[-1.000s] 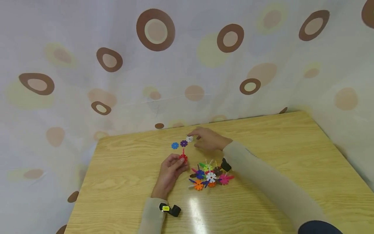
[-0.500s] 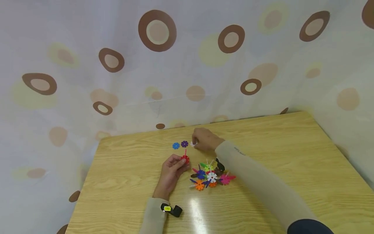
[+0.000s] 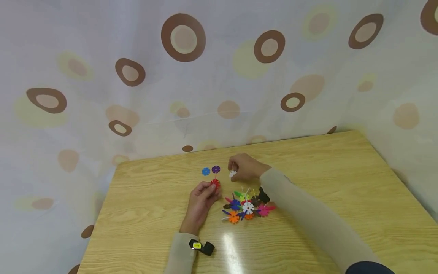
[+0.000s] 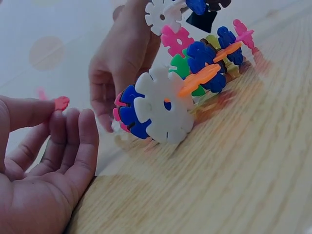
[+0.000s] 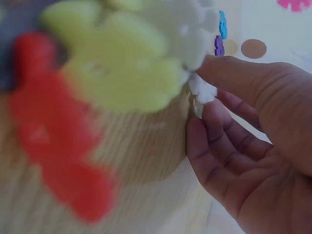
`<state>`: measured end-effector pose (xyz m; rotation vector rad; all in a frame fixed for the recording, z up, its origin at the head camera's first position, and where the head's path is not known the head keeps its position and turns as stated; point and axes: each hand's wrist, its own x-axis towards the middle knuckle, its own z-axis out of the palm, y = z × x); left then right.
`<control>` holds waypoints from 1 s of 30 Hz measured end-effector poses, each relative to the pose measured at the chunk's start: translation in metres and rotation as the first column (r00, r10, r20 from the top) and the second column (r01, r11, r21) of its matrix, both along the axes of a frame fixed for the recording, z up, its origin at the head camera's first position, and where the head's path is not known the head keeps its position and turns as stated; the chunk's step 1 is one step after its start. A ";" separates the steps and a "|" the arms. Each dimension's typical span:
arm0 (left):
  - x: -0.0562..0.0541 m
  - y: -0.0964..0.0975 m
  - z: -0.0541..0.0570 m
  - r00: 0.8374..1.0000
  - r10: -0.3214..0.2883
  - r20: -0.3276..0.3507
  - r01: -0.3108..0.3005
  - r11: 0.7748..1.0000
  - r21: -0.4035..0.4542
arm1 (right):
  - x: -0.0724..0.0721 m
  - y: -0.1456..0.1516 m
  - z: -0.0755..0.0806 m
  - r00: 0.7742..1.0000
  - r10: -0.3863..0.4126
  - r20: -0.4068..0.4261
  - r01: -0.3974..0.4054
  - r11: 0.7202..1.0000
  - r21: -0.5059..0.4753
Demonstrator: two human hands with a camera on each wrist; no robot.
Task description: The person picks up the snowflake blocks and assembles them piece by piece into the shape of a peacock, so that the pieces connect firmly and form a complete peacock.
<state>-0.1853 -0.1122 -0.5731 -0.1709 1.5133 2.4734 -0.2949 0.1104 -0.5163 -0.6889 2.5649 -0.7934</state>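
Between thumb and fingers, my left hand [image 3: 201,199] pinches a red snowflake disc [image 3: 215,183] with a pinkish-red disc standing up from it. Farther back, my right hand [image 3: 247,166] holds a white snowflake disc [image 3: 232,174] just above the table; the right wrist view shows this white disc [image 5: 204,90] gripped by thumb and fingers. A built cluster of interlocked, many-coloured discs [image 3: 248,207] sits in front of the right hand, to the right of the left hand. In the left wrist view, a white disc [image 4: 163,105] of that cluster is closest.
A blue disc [image 3: 205,171] and a purple disc [image 3: 216,169] lie flat on the wooden table [image 3: 143,213] behind the left hand. A patterned curtain [image 3: 205,83] hangs along the table's back edge.
My right hand has picked the white disc up from beside the purple one and brought it right and slightly nearer. The left hand stays almost in place with its red disc.
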 end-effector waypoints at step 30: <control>0.000 0.002 0.000 1.000 0.011 -0.010 -0.011 0.999 -0.035 | 0.059 -0.015 0.017 0.997 0.080 -0.010 -0.080 0.968 -0.240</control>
